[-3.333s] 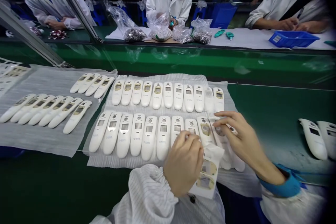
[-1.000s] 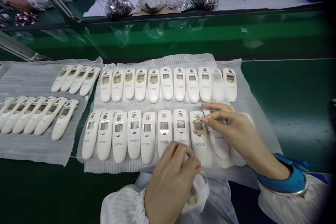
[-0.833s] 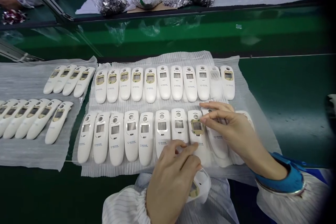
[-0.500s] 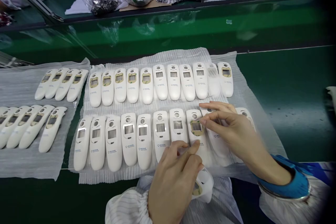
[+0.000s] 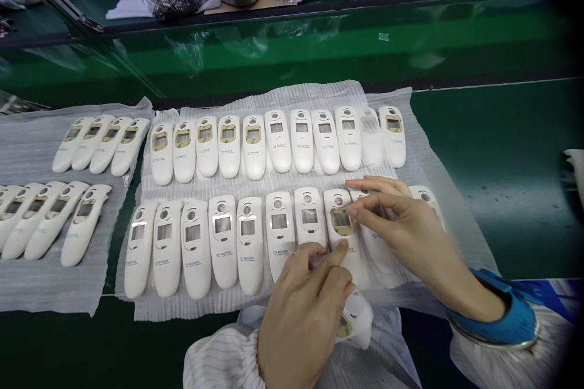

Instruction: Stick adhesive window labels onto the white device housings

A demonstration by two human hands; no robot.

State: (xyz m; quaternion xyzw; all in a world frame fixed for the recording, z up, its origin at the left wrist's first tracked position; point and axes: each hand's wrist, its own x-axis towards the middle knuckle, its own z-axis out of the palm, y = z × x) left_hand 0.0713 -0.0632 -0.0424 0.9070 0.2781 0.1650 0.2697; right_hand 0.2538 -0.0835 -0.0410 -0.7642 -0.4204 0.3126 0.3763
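Our left hand (image 5: 305,310) is closed around a curled white liner sheet (image 5: 358,319) that carries amber pieces. Its thumb and forefinger are pinched together at the near end of one white handheld housing (image 5: 340,237); we cannot tell whether anything clear sits between them. Our right hand (image 5: 404,228) is loosely curled, with thumb and forefinger tips meeting at the right edge of the housing's amber window frame (image 5: 340,219). We cannot tell whether they grip anything or only press. The housing lies in the front row on the ribbed foam sheet (image 5: 426,152), with a grey-windowed neighbour (image 5: 309,219) on its left and another shell under our right hand. As we judge it, the frame could seat crooked or lift at one corner if the fingertips drag sideways. Because the shells lie side by side, a push could also shift the row. The liner could crease in our fist and foul its remaining pieces. The housing lies flat and face up, its long axis running away from us toward the green conveyor belt (image 5: 493,152). Its round hole end is farthest and its printed end nearest.
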